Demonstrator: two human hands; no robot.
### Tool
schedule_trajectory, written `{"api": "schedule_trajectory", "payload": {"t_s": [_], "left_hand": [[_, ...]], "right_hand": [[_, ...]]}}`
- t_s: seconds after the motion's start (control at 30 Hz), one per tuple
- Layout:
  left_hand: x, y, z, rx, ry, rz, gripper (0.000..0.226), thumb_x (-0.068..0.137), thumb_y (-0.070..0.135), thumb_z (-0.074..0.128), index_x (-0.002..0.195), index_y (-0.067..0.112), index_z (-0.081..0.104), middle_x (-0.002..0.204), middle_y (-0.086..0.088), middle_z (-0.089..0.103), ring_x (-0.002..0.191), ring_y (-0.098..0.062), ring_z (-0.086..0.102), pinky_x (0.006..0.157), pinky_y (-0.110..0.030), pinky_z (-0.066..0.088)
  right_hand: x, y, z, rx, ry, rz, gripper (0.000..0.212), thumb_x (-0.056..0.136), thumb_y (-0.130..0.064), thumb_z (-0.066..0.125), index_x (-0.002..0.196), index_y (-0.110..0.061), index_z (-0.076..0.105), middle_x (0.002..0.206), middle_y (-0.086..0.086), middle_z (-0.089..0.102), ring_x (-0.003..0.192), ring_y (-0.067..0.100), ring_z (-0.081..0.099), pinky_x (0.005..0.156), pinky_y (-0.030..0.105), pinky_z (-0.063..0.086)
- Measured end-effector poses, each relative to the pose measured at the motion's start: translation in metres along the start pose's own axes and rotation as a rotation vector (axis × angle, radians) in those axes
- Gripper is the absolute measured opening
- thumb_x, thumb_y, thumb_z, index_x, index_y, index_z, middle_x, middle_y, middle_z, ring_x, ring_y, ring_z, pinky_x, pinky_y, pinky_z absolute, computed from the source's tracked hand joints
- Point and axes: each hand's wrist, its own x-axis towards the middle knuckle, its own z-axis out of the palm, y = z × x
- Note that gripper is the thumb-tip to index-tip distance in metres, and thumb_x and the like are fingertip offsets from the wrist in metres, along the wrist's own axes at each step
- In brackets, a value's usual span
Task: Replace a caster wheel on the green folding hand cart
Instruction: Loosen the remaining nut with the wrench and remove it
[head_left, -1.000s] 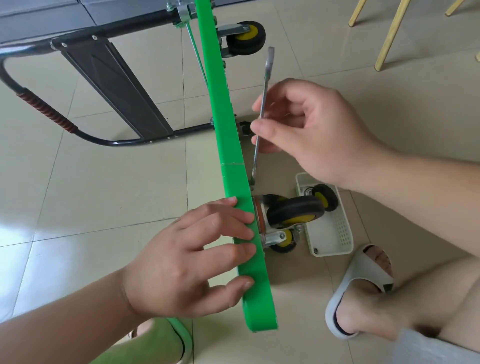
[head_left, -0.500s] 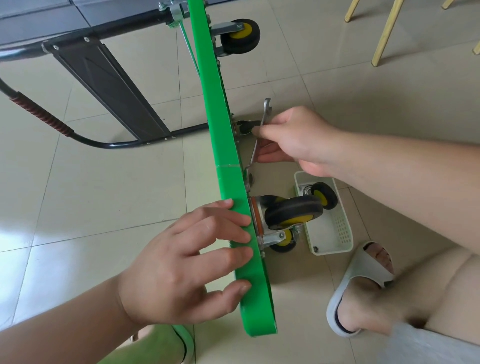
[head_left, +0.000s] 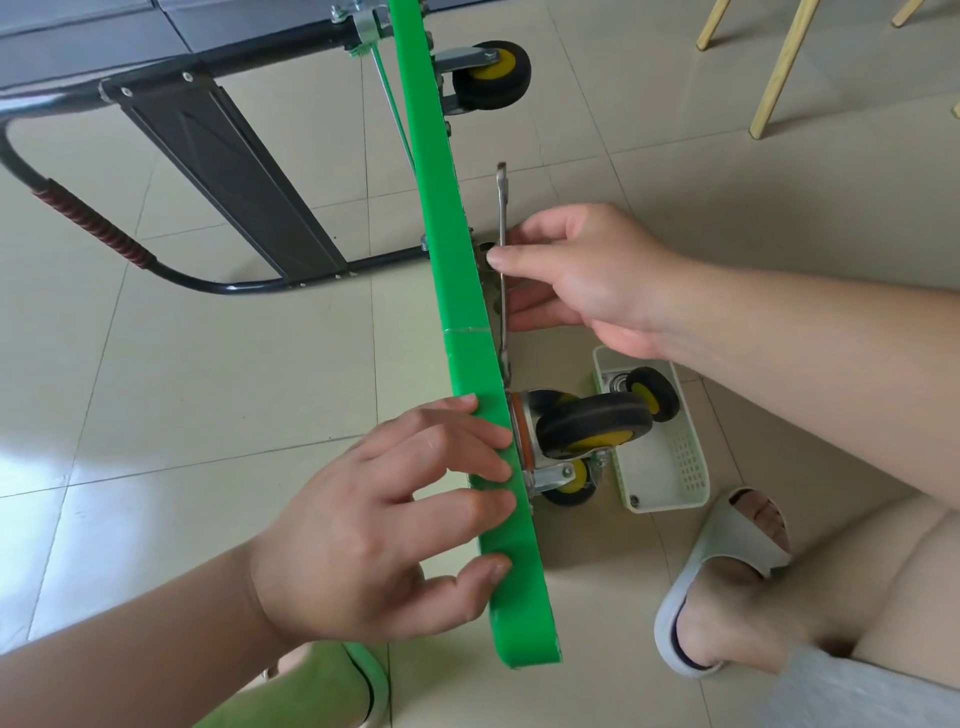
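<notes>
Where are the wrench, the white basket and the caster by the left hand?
wrench (head_left: 502, 208), head view, bare shank near its top end.
white basket (head_left: 688, 462), head view, perforated right wall.
caster (head_left: 592, 422), head view, black tyre tread.

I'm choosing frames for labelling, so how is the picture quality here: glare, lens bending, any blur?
Head view: soft even daylight, white glare on the glossy beige floor tiles at left; head view: the green plastic cart deck bows from wide-angle distortion; head view: left hand, right hand and silver flat wrench are sharp, the grey cloth in the lower right corner is smeared.
</notes>
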Motion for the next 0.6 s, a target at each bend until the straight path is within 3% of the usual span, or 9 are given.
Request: {"api": "schedule_trajectory", "payload": {"t_s": [0.27,0.4,0.6], "left_hand": [[0.0,0.0,0.001,-0.001,0.001,-0.003,0.023,0.1,0.034,0.064,0.112,0.015,0.064,0.118,-0.004,0.057,0.124,-0.024,0.063,0.116,-0.047,0.046],[0.0,0.0,0.001,0.002,-0.001,-0.001,0.023,0.1,0.033,0.065,0.112,0.015,0.063,0.119,-0.004,0.057,0.125,-0.024,0.062,0.116,-0.046,0.045],[0.001,0.0,0.001,0.013,0.005,0.005,0.022,0.1,0.034,0.063,0.112,0.015,0.063,0.119,-0.004,0.056,0.125,-0.023,0.062,0.116,-0.046,0.046]], "right_hand": [[-0.041,0.002,-0.002,0.024,-0.029,-0.267,0.011,0.095,-0.003,0.068,0.104,-0.008,0.067,0.087,0.004,0.074,0.092,0.026,0.076,0.084,0.042,0.064],[-0.062,0.01,-0.007,-0.203,-0.043,-0.45,0.011,0.093,-0.009,0.073,0.104,-0.012,0.069,0.097,0.009,0.074,0.098,0.026,0.073,0.095,0.046,0.059],[-0.093,0.029,-0.012,-0.328,-0.132,-0.554,0.017,0.091,0.0,0.072,0.106,-0.004,0.068,0.103,0.004,0.073,0.095,0.006,0.072,0.087,0.016,0.056]]}}
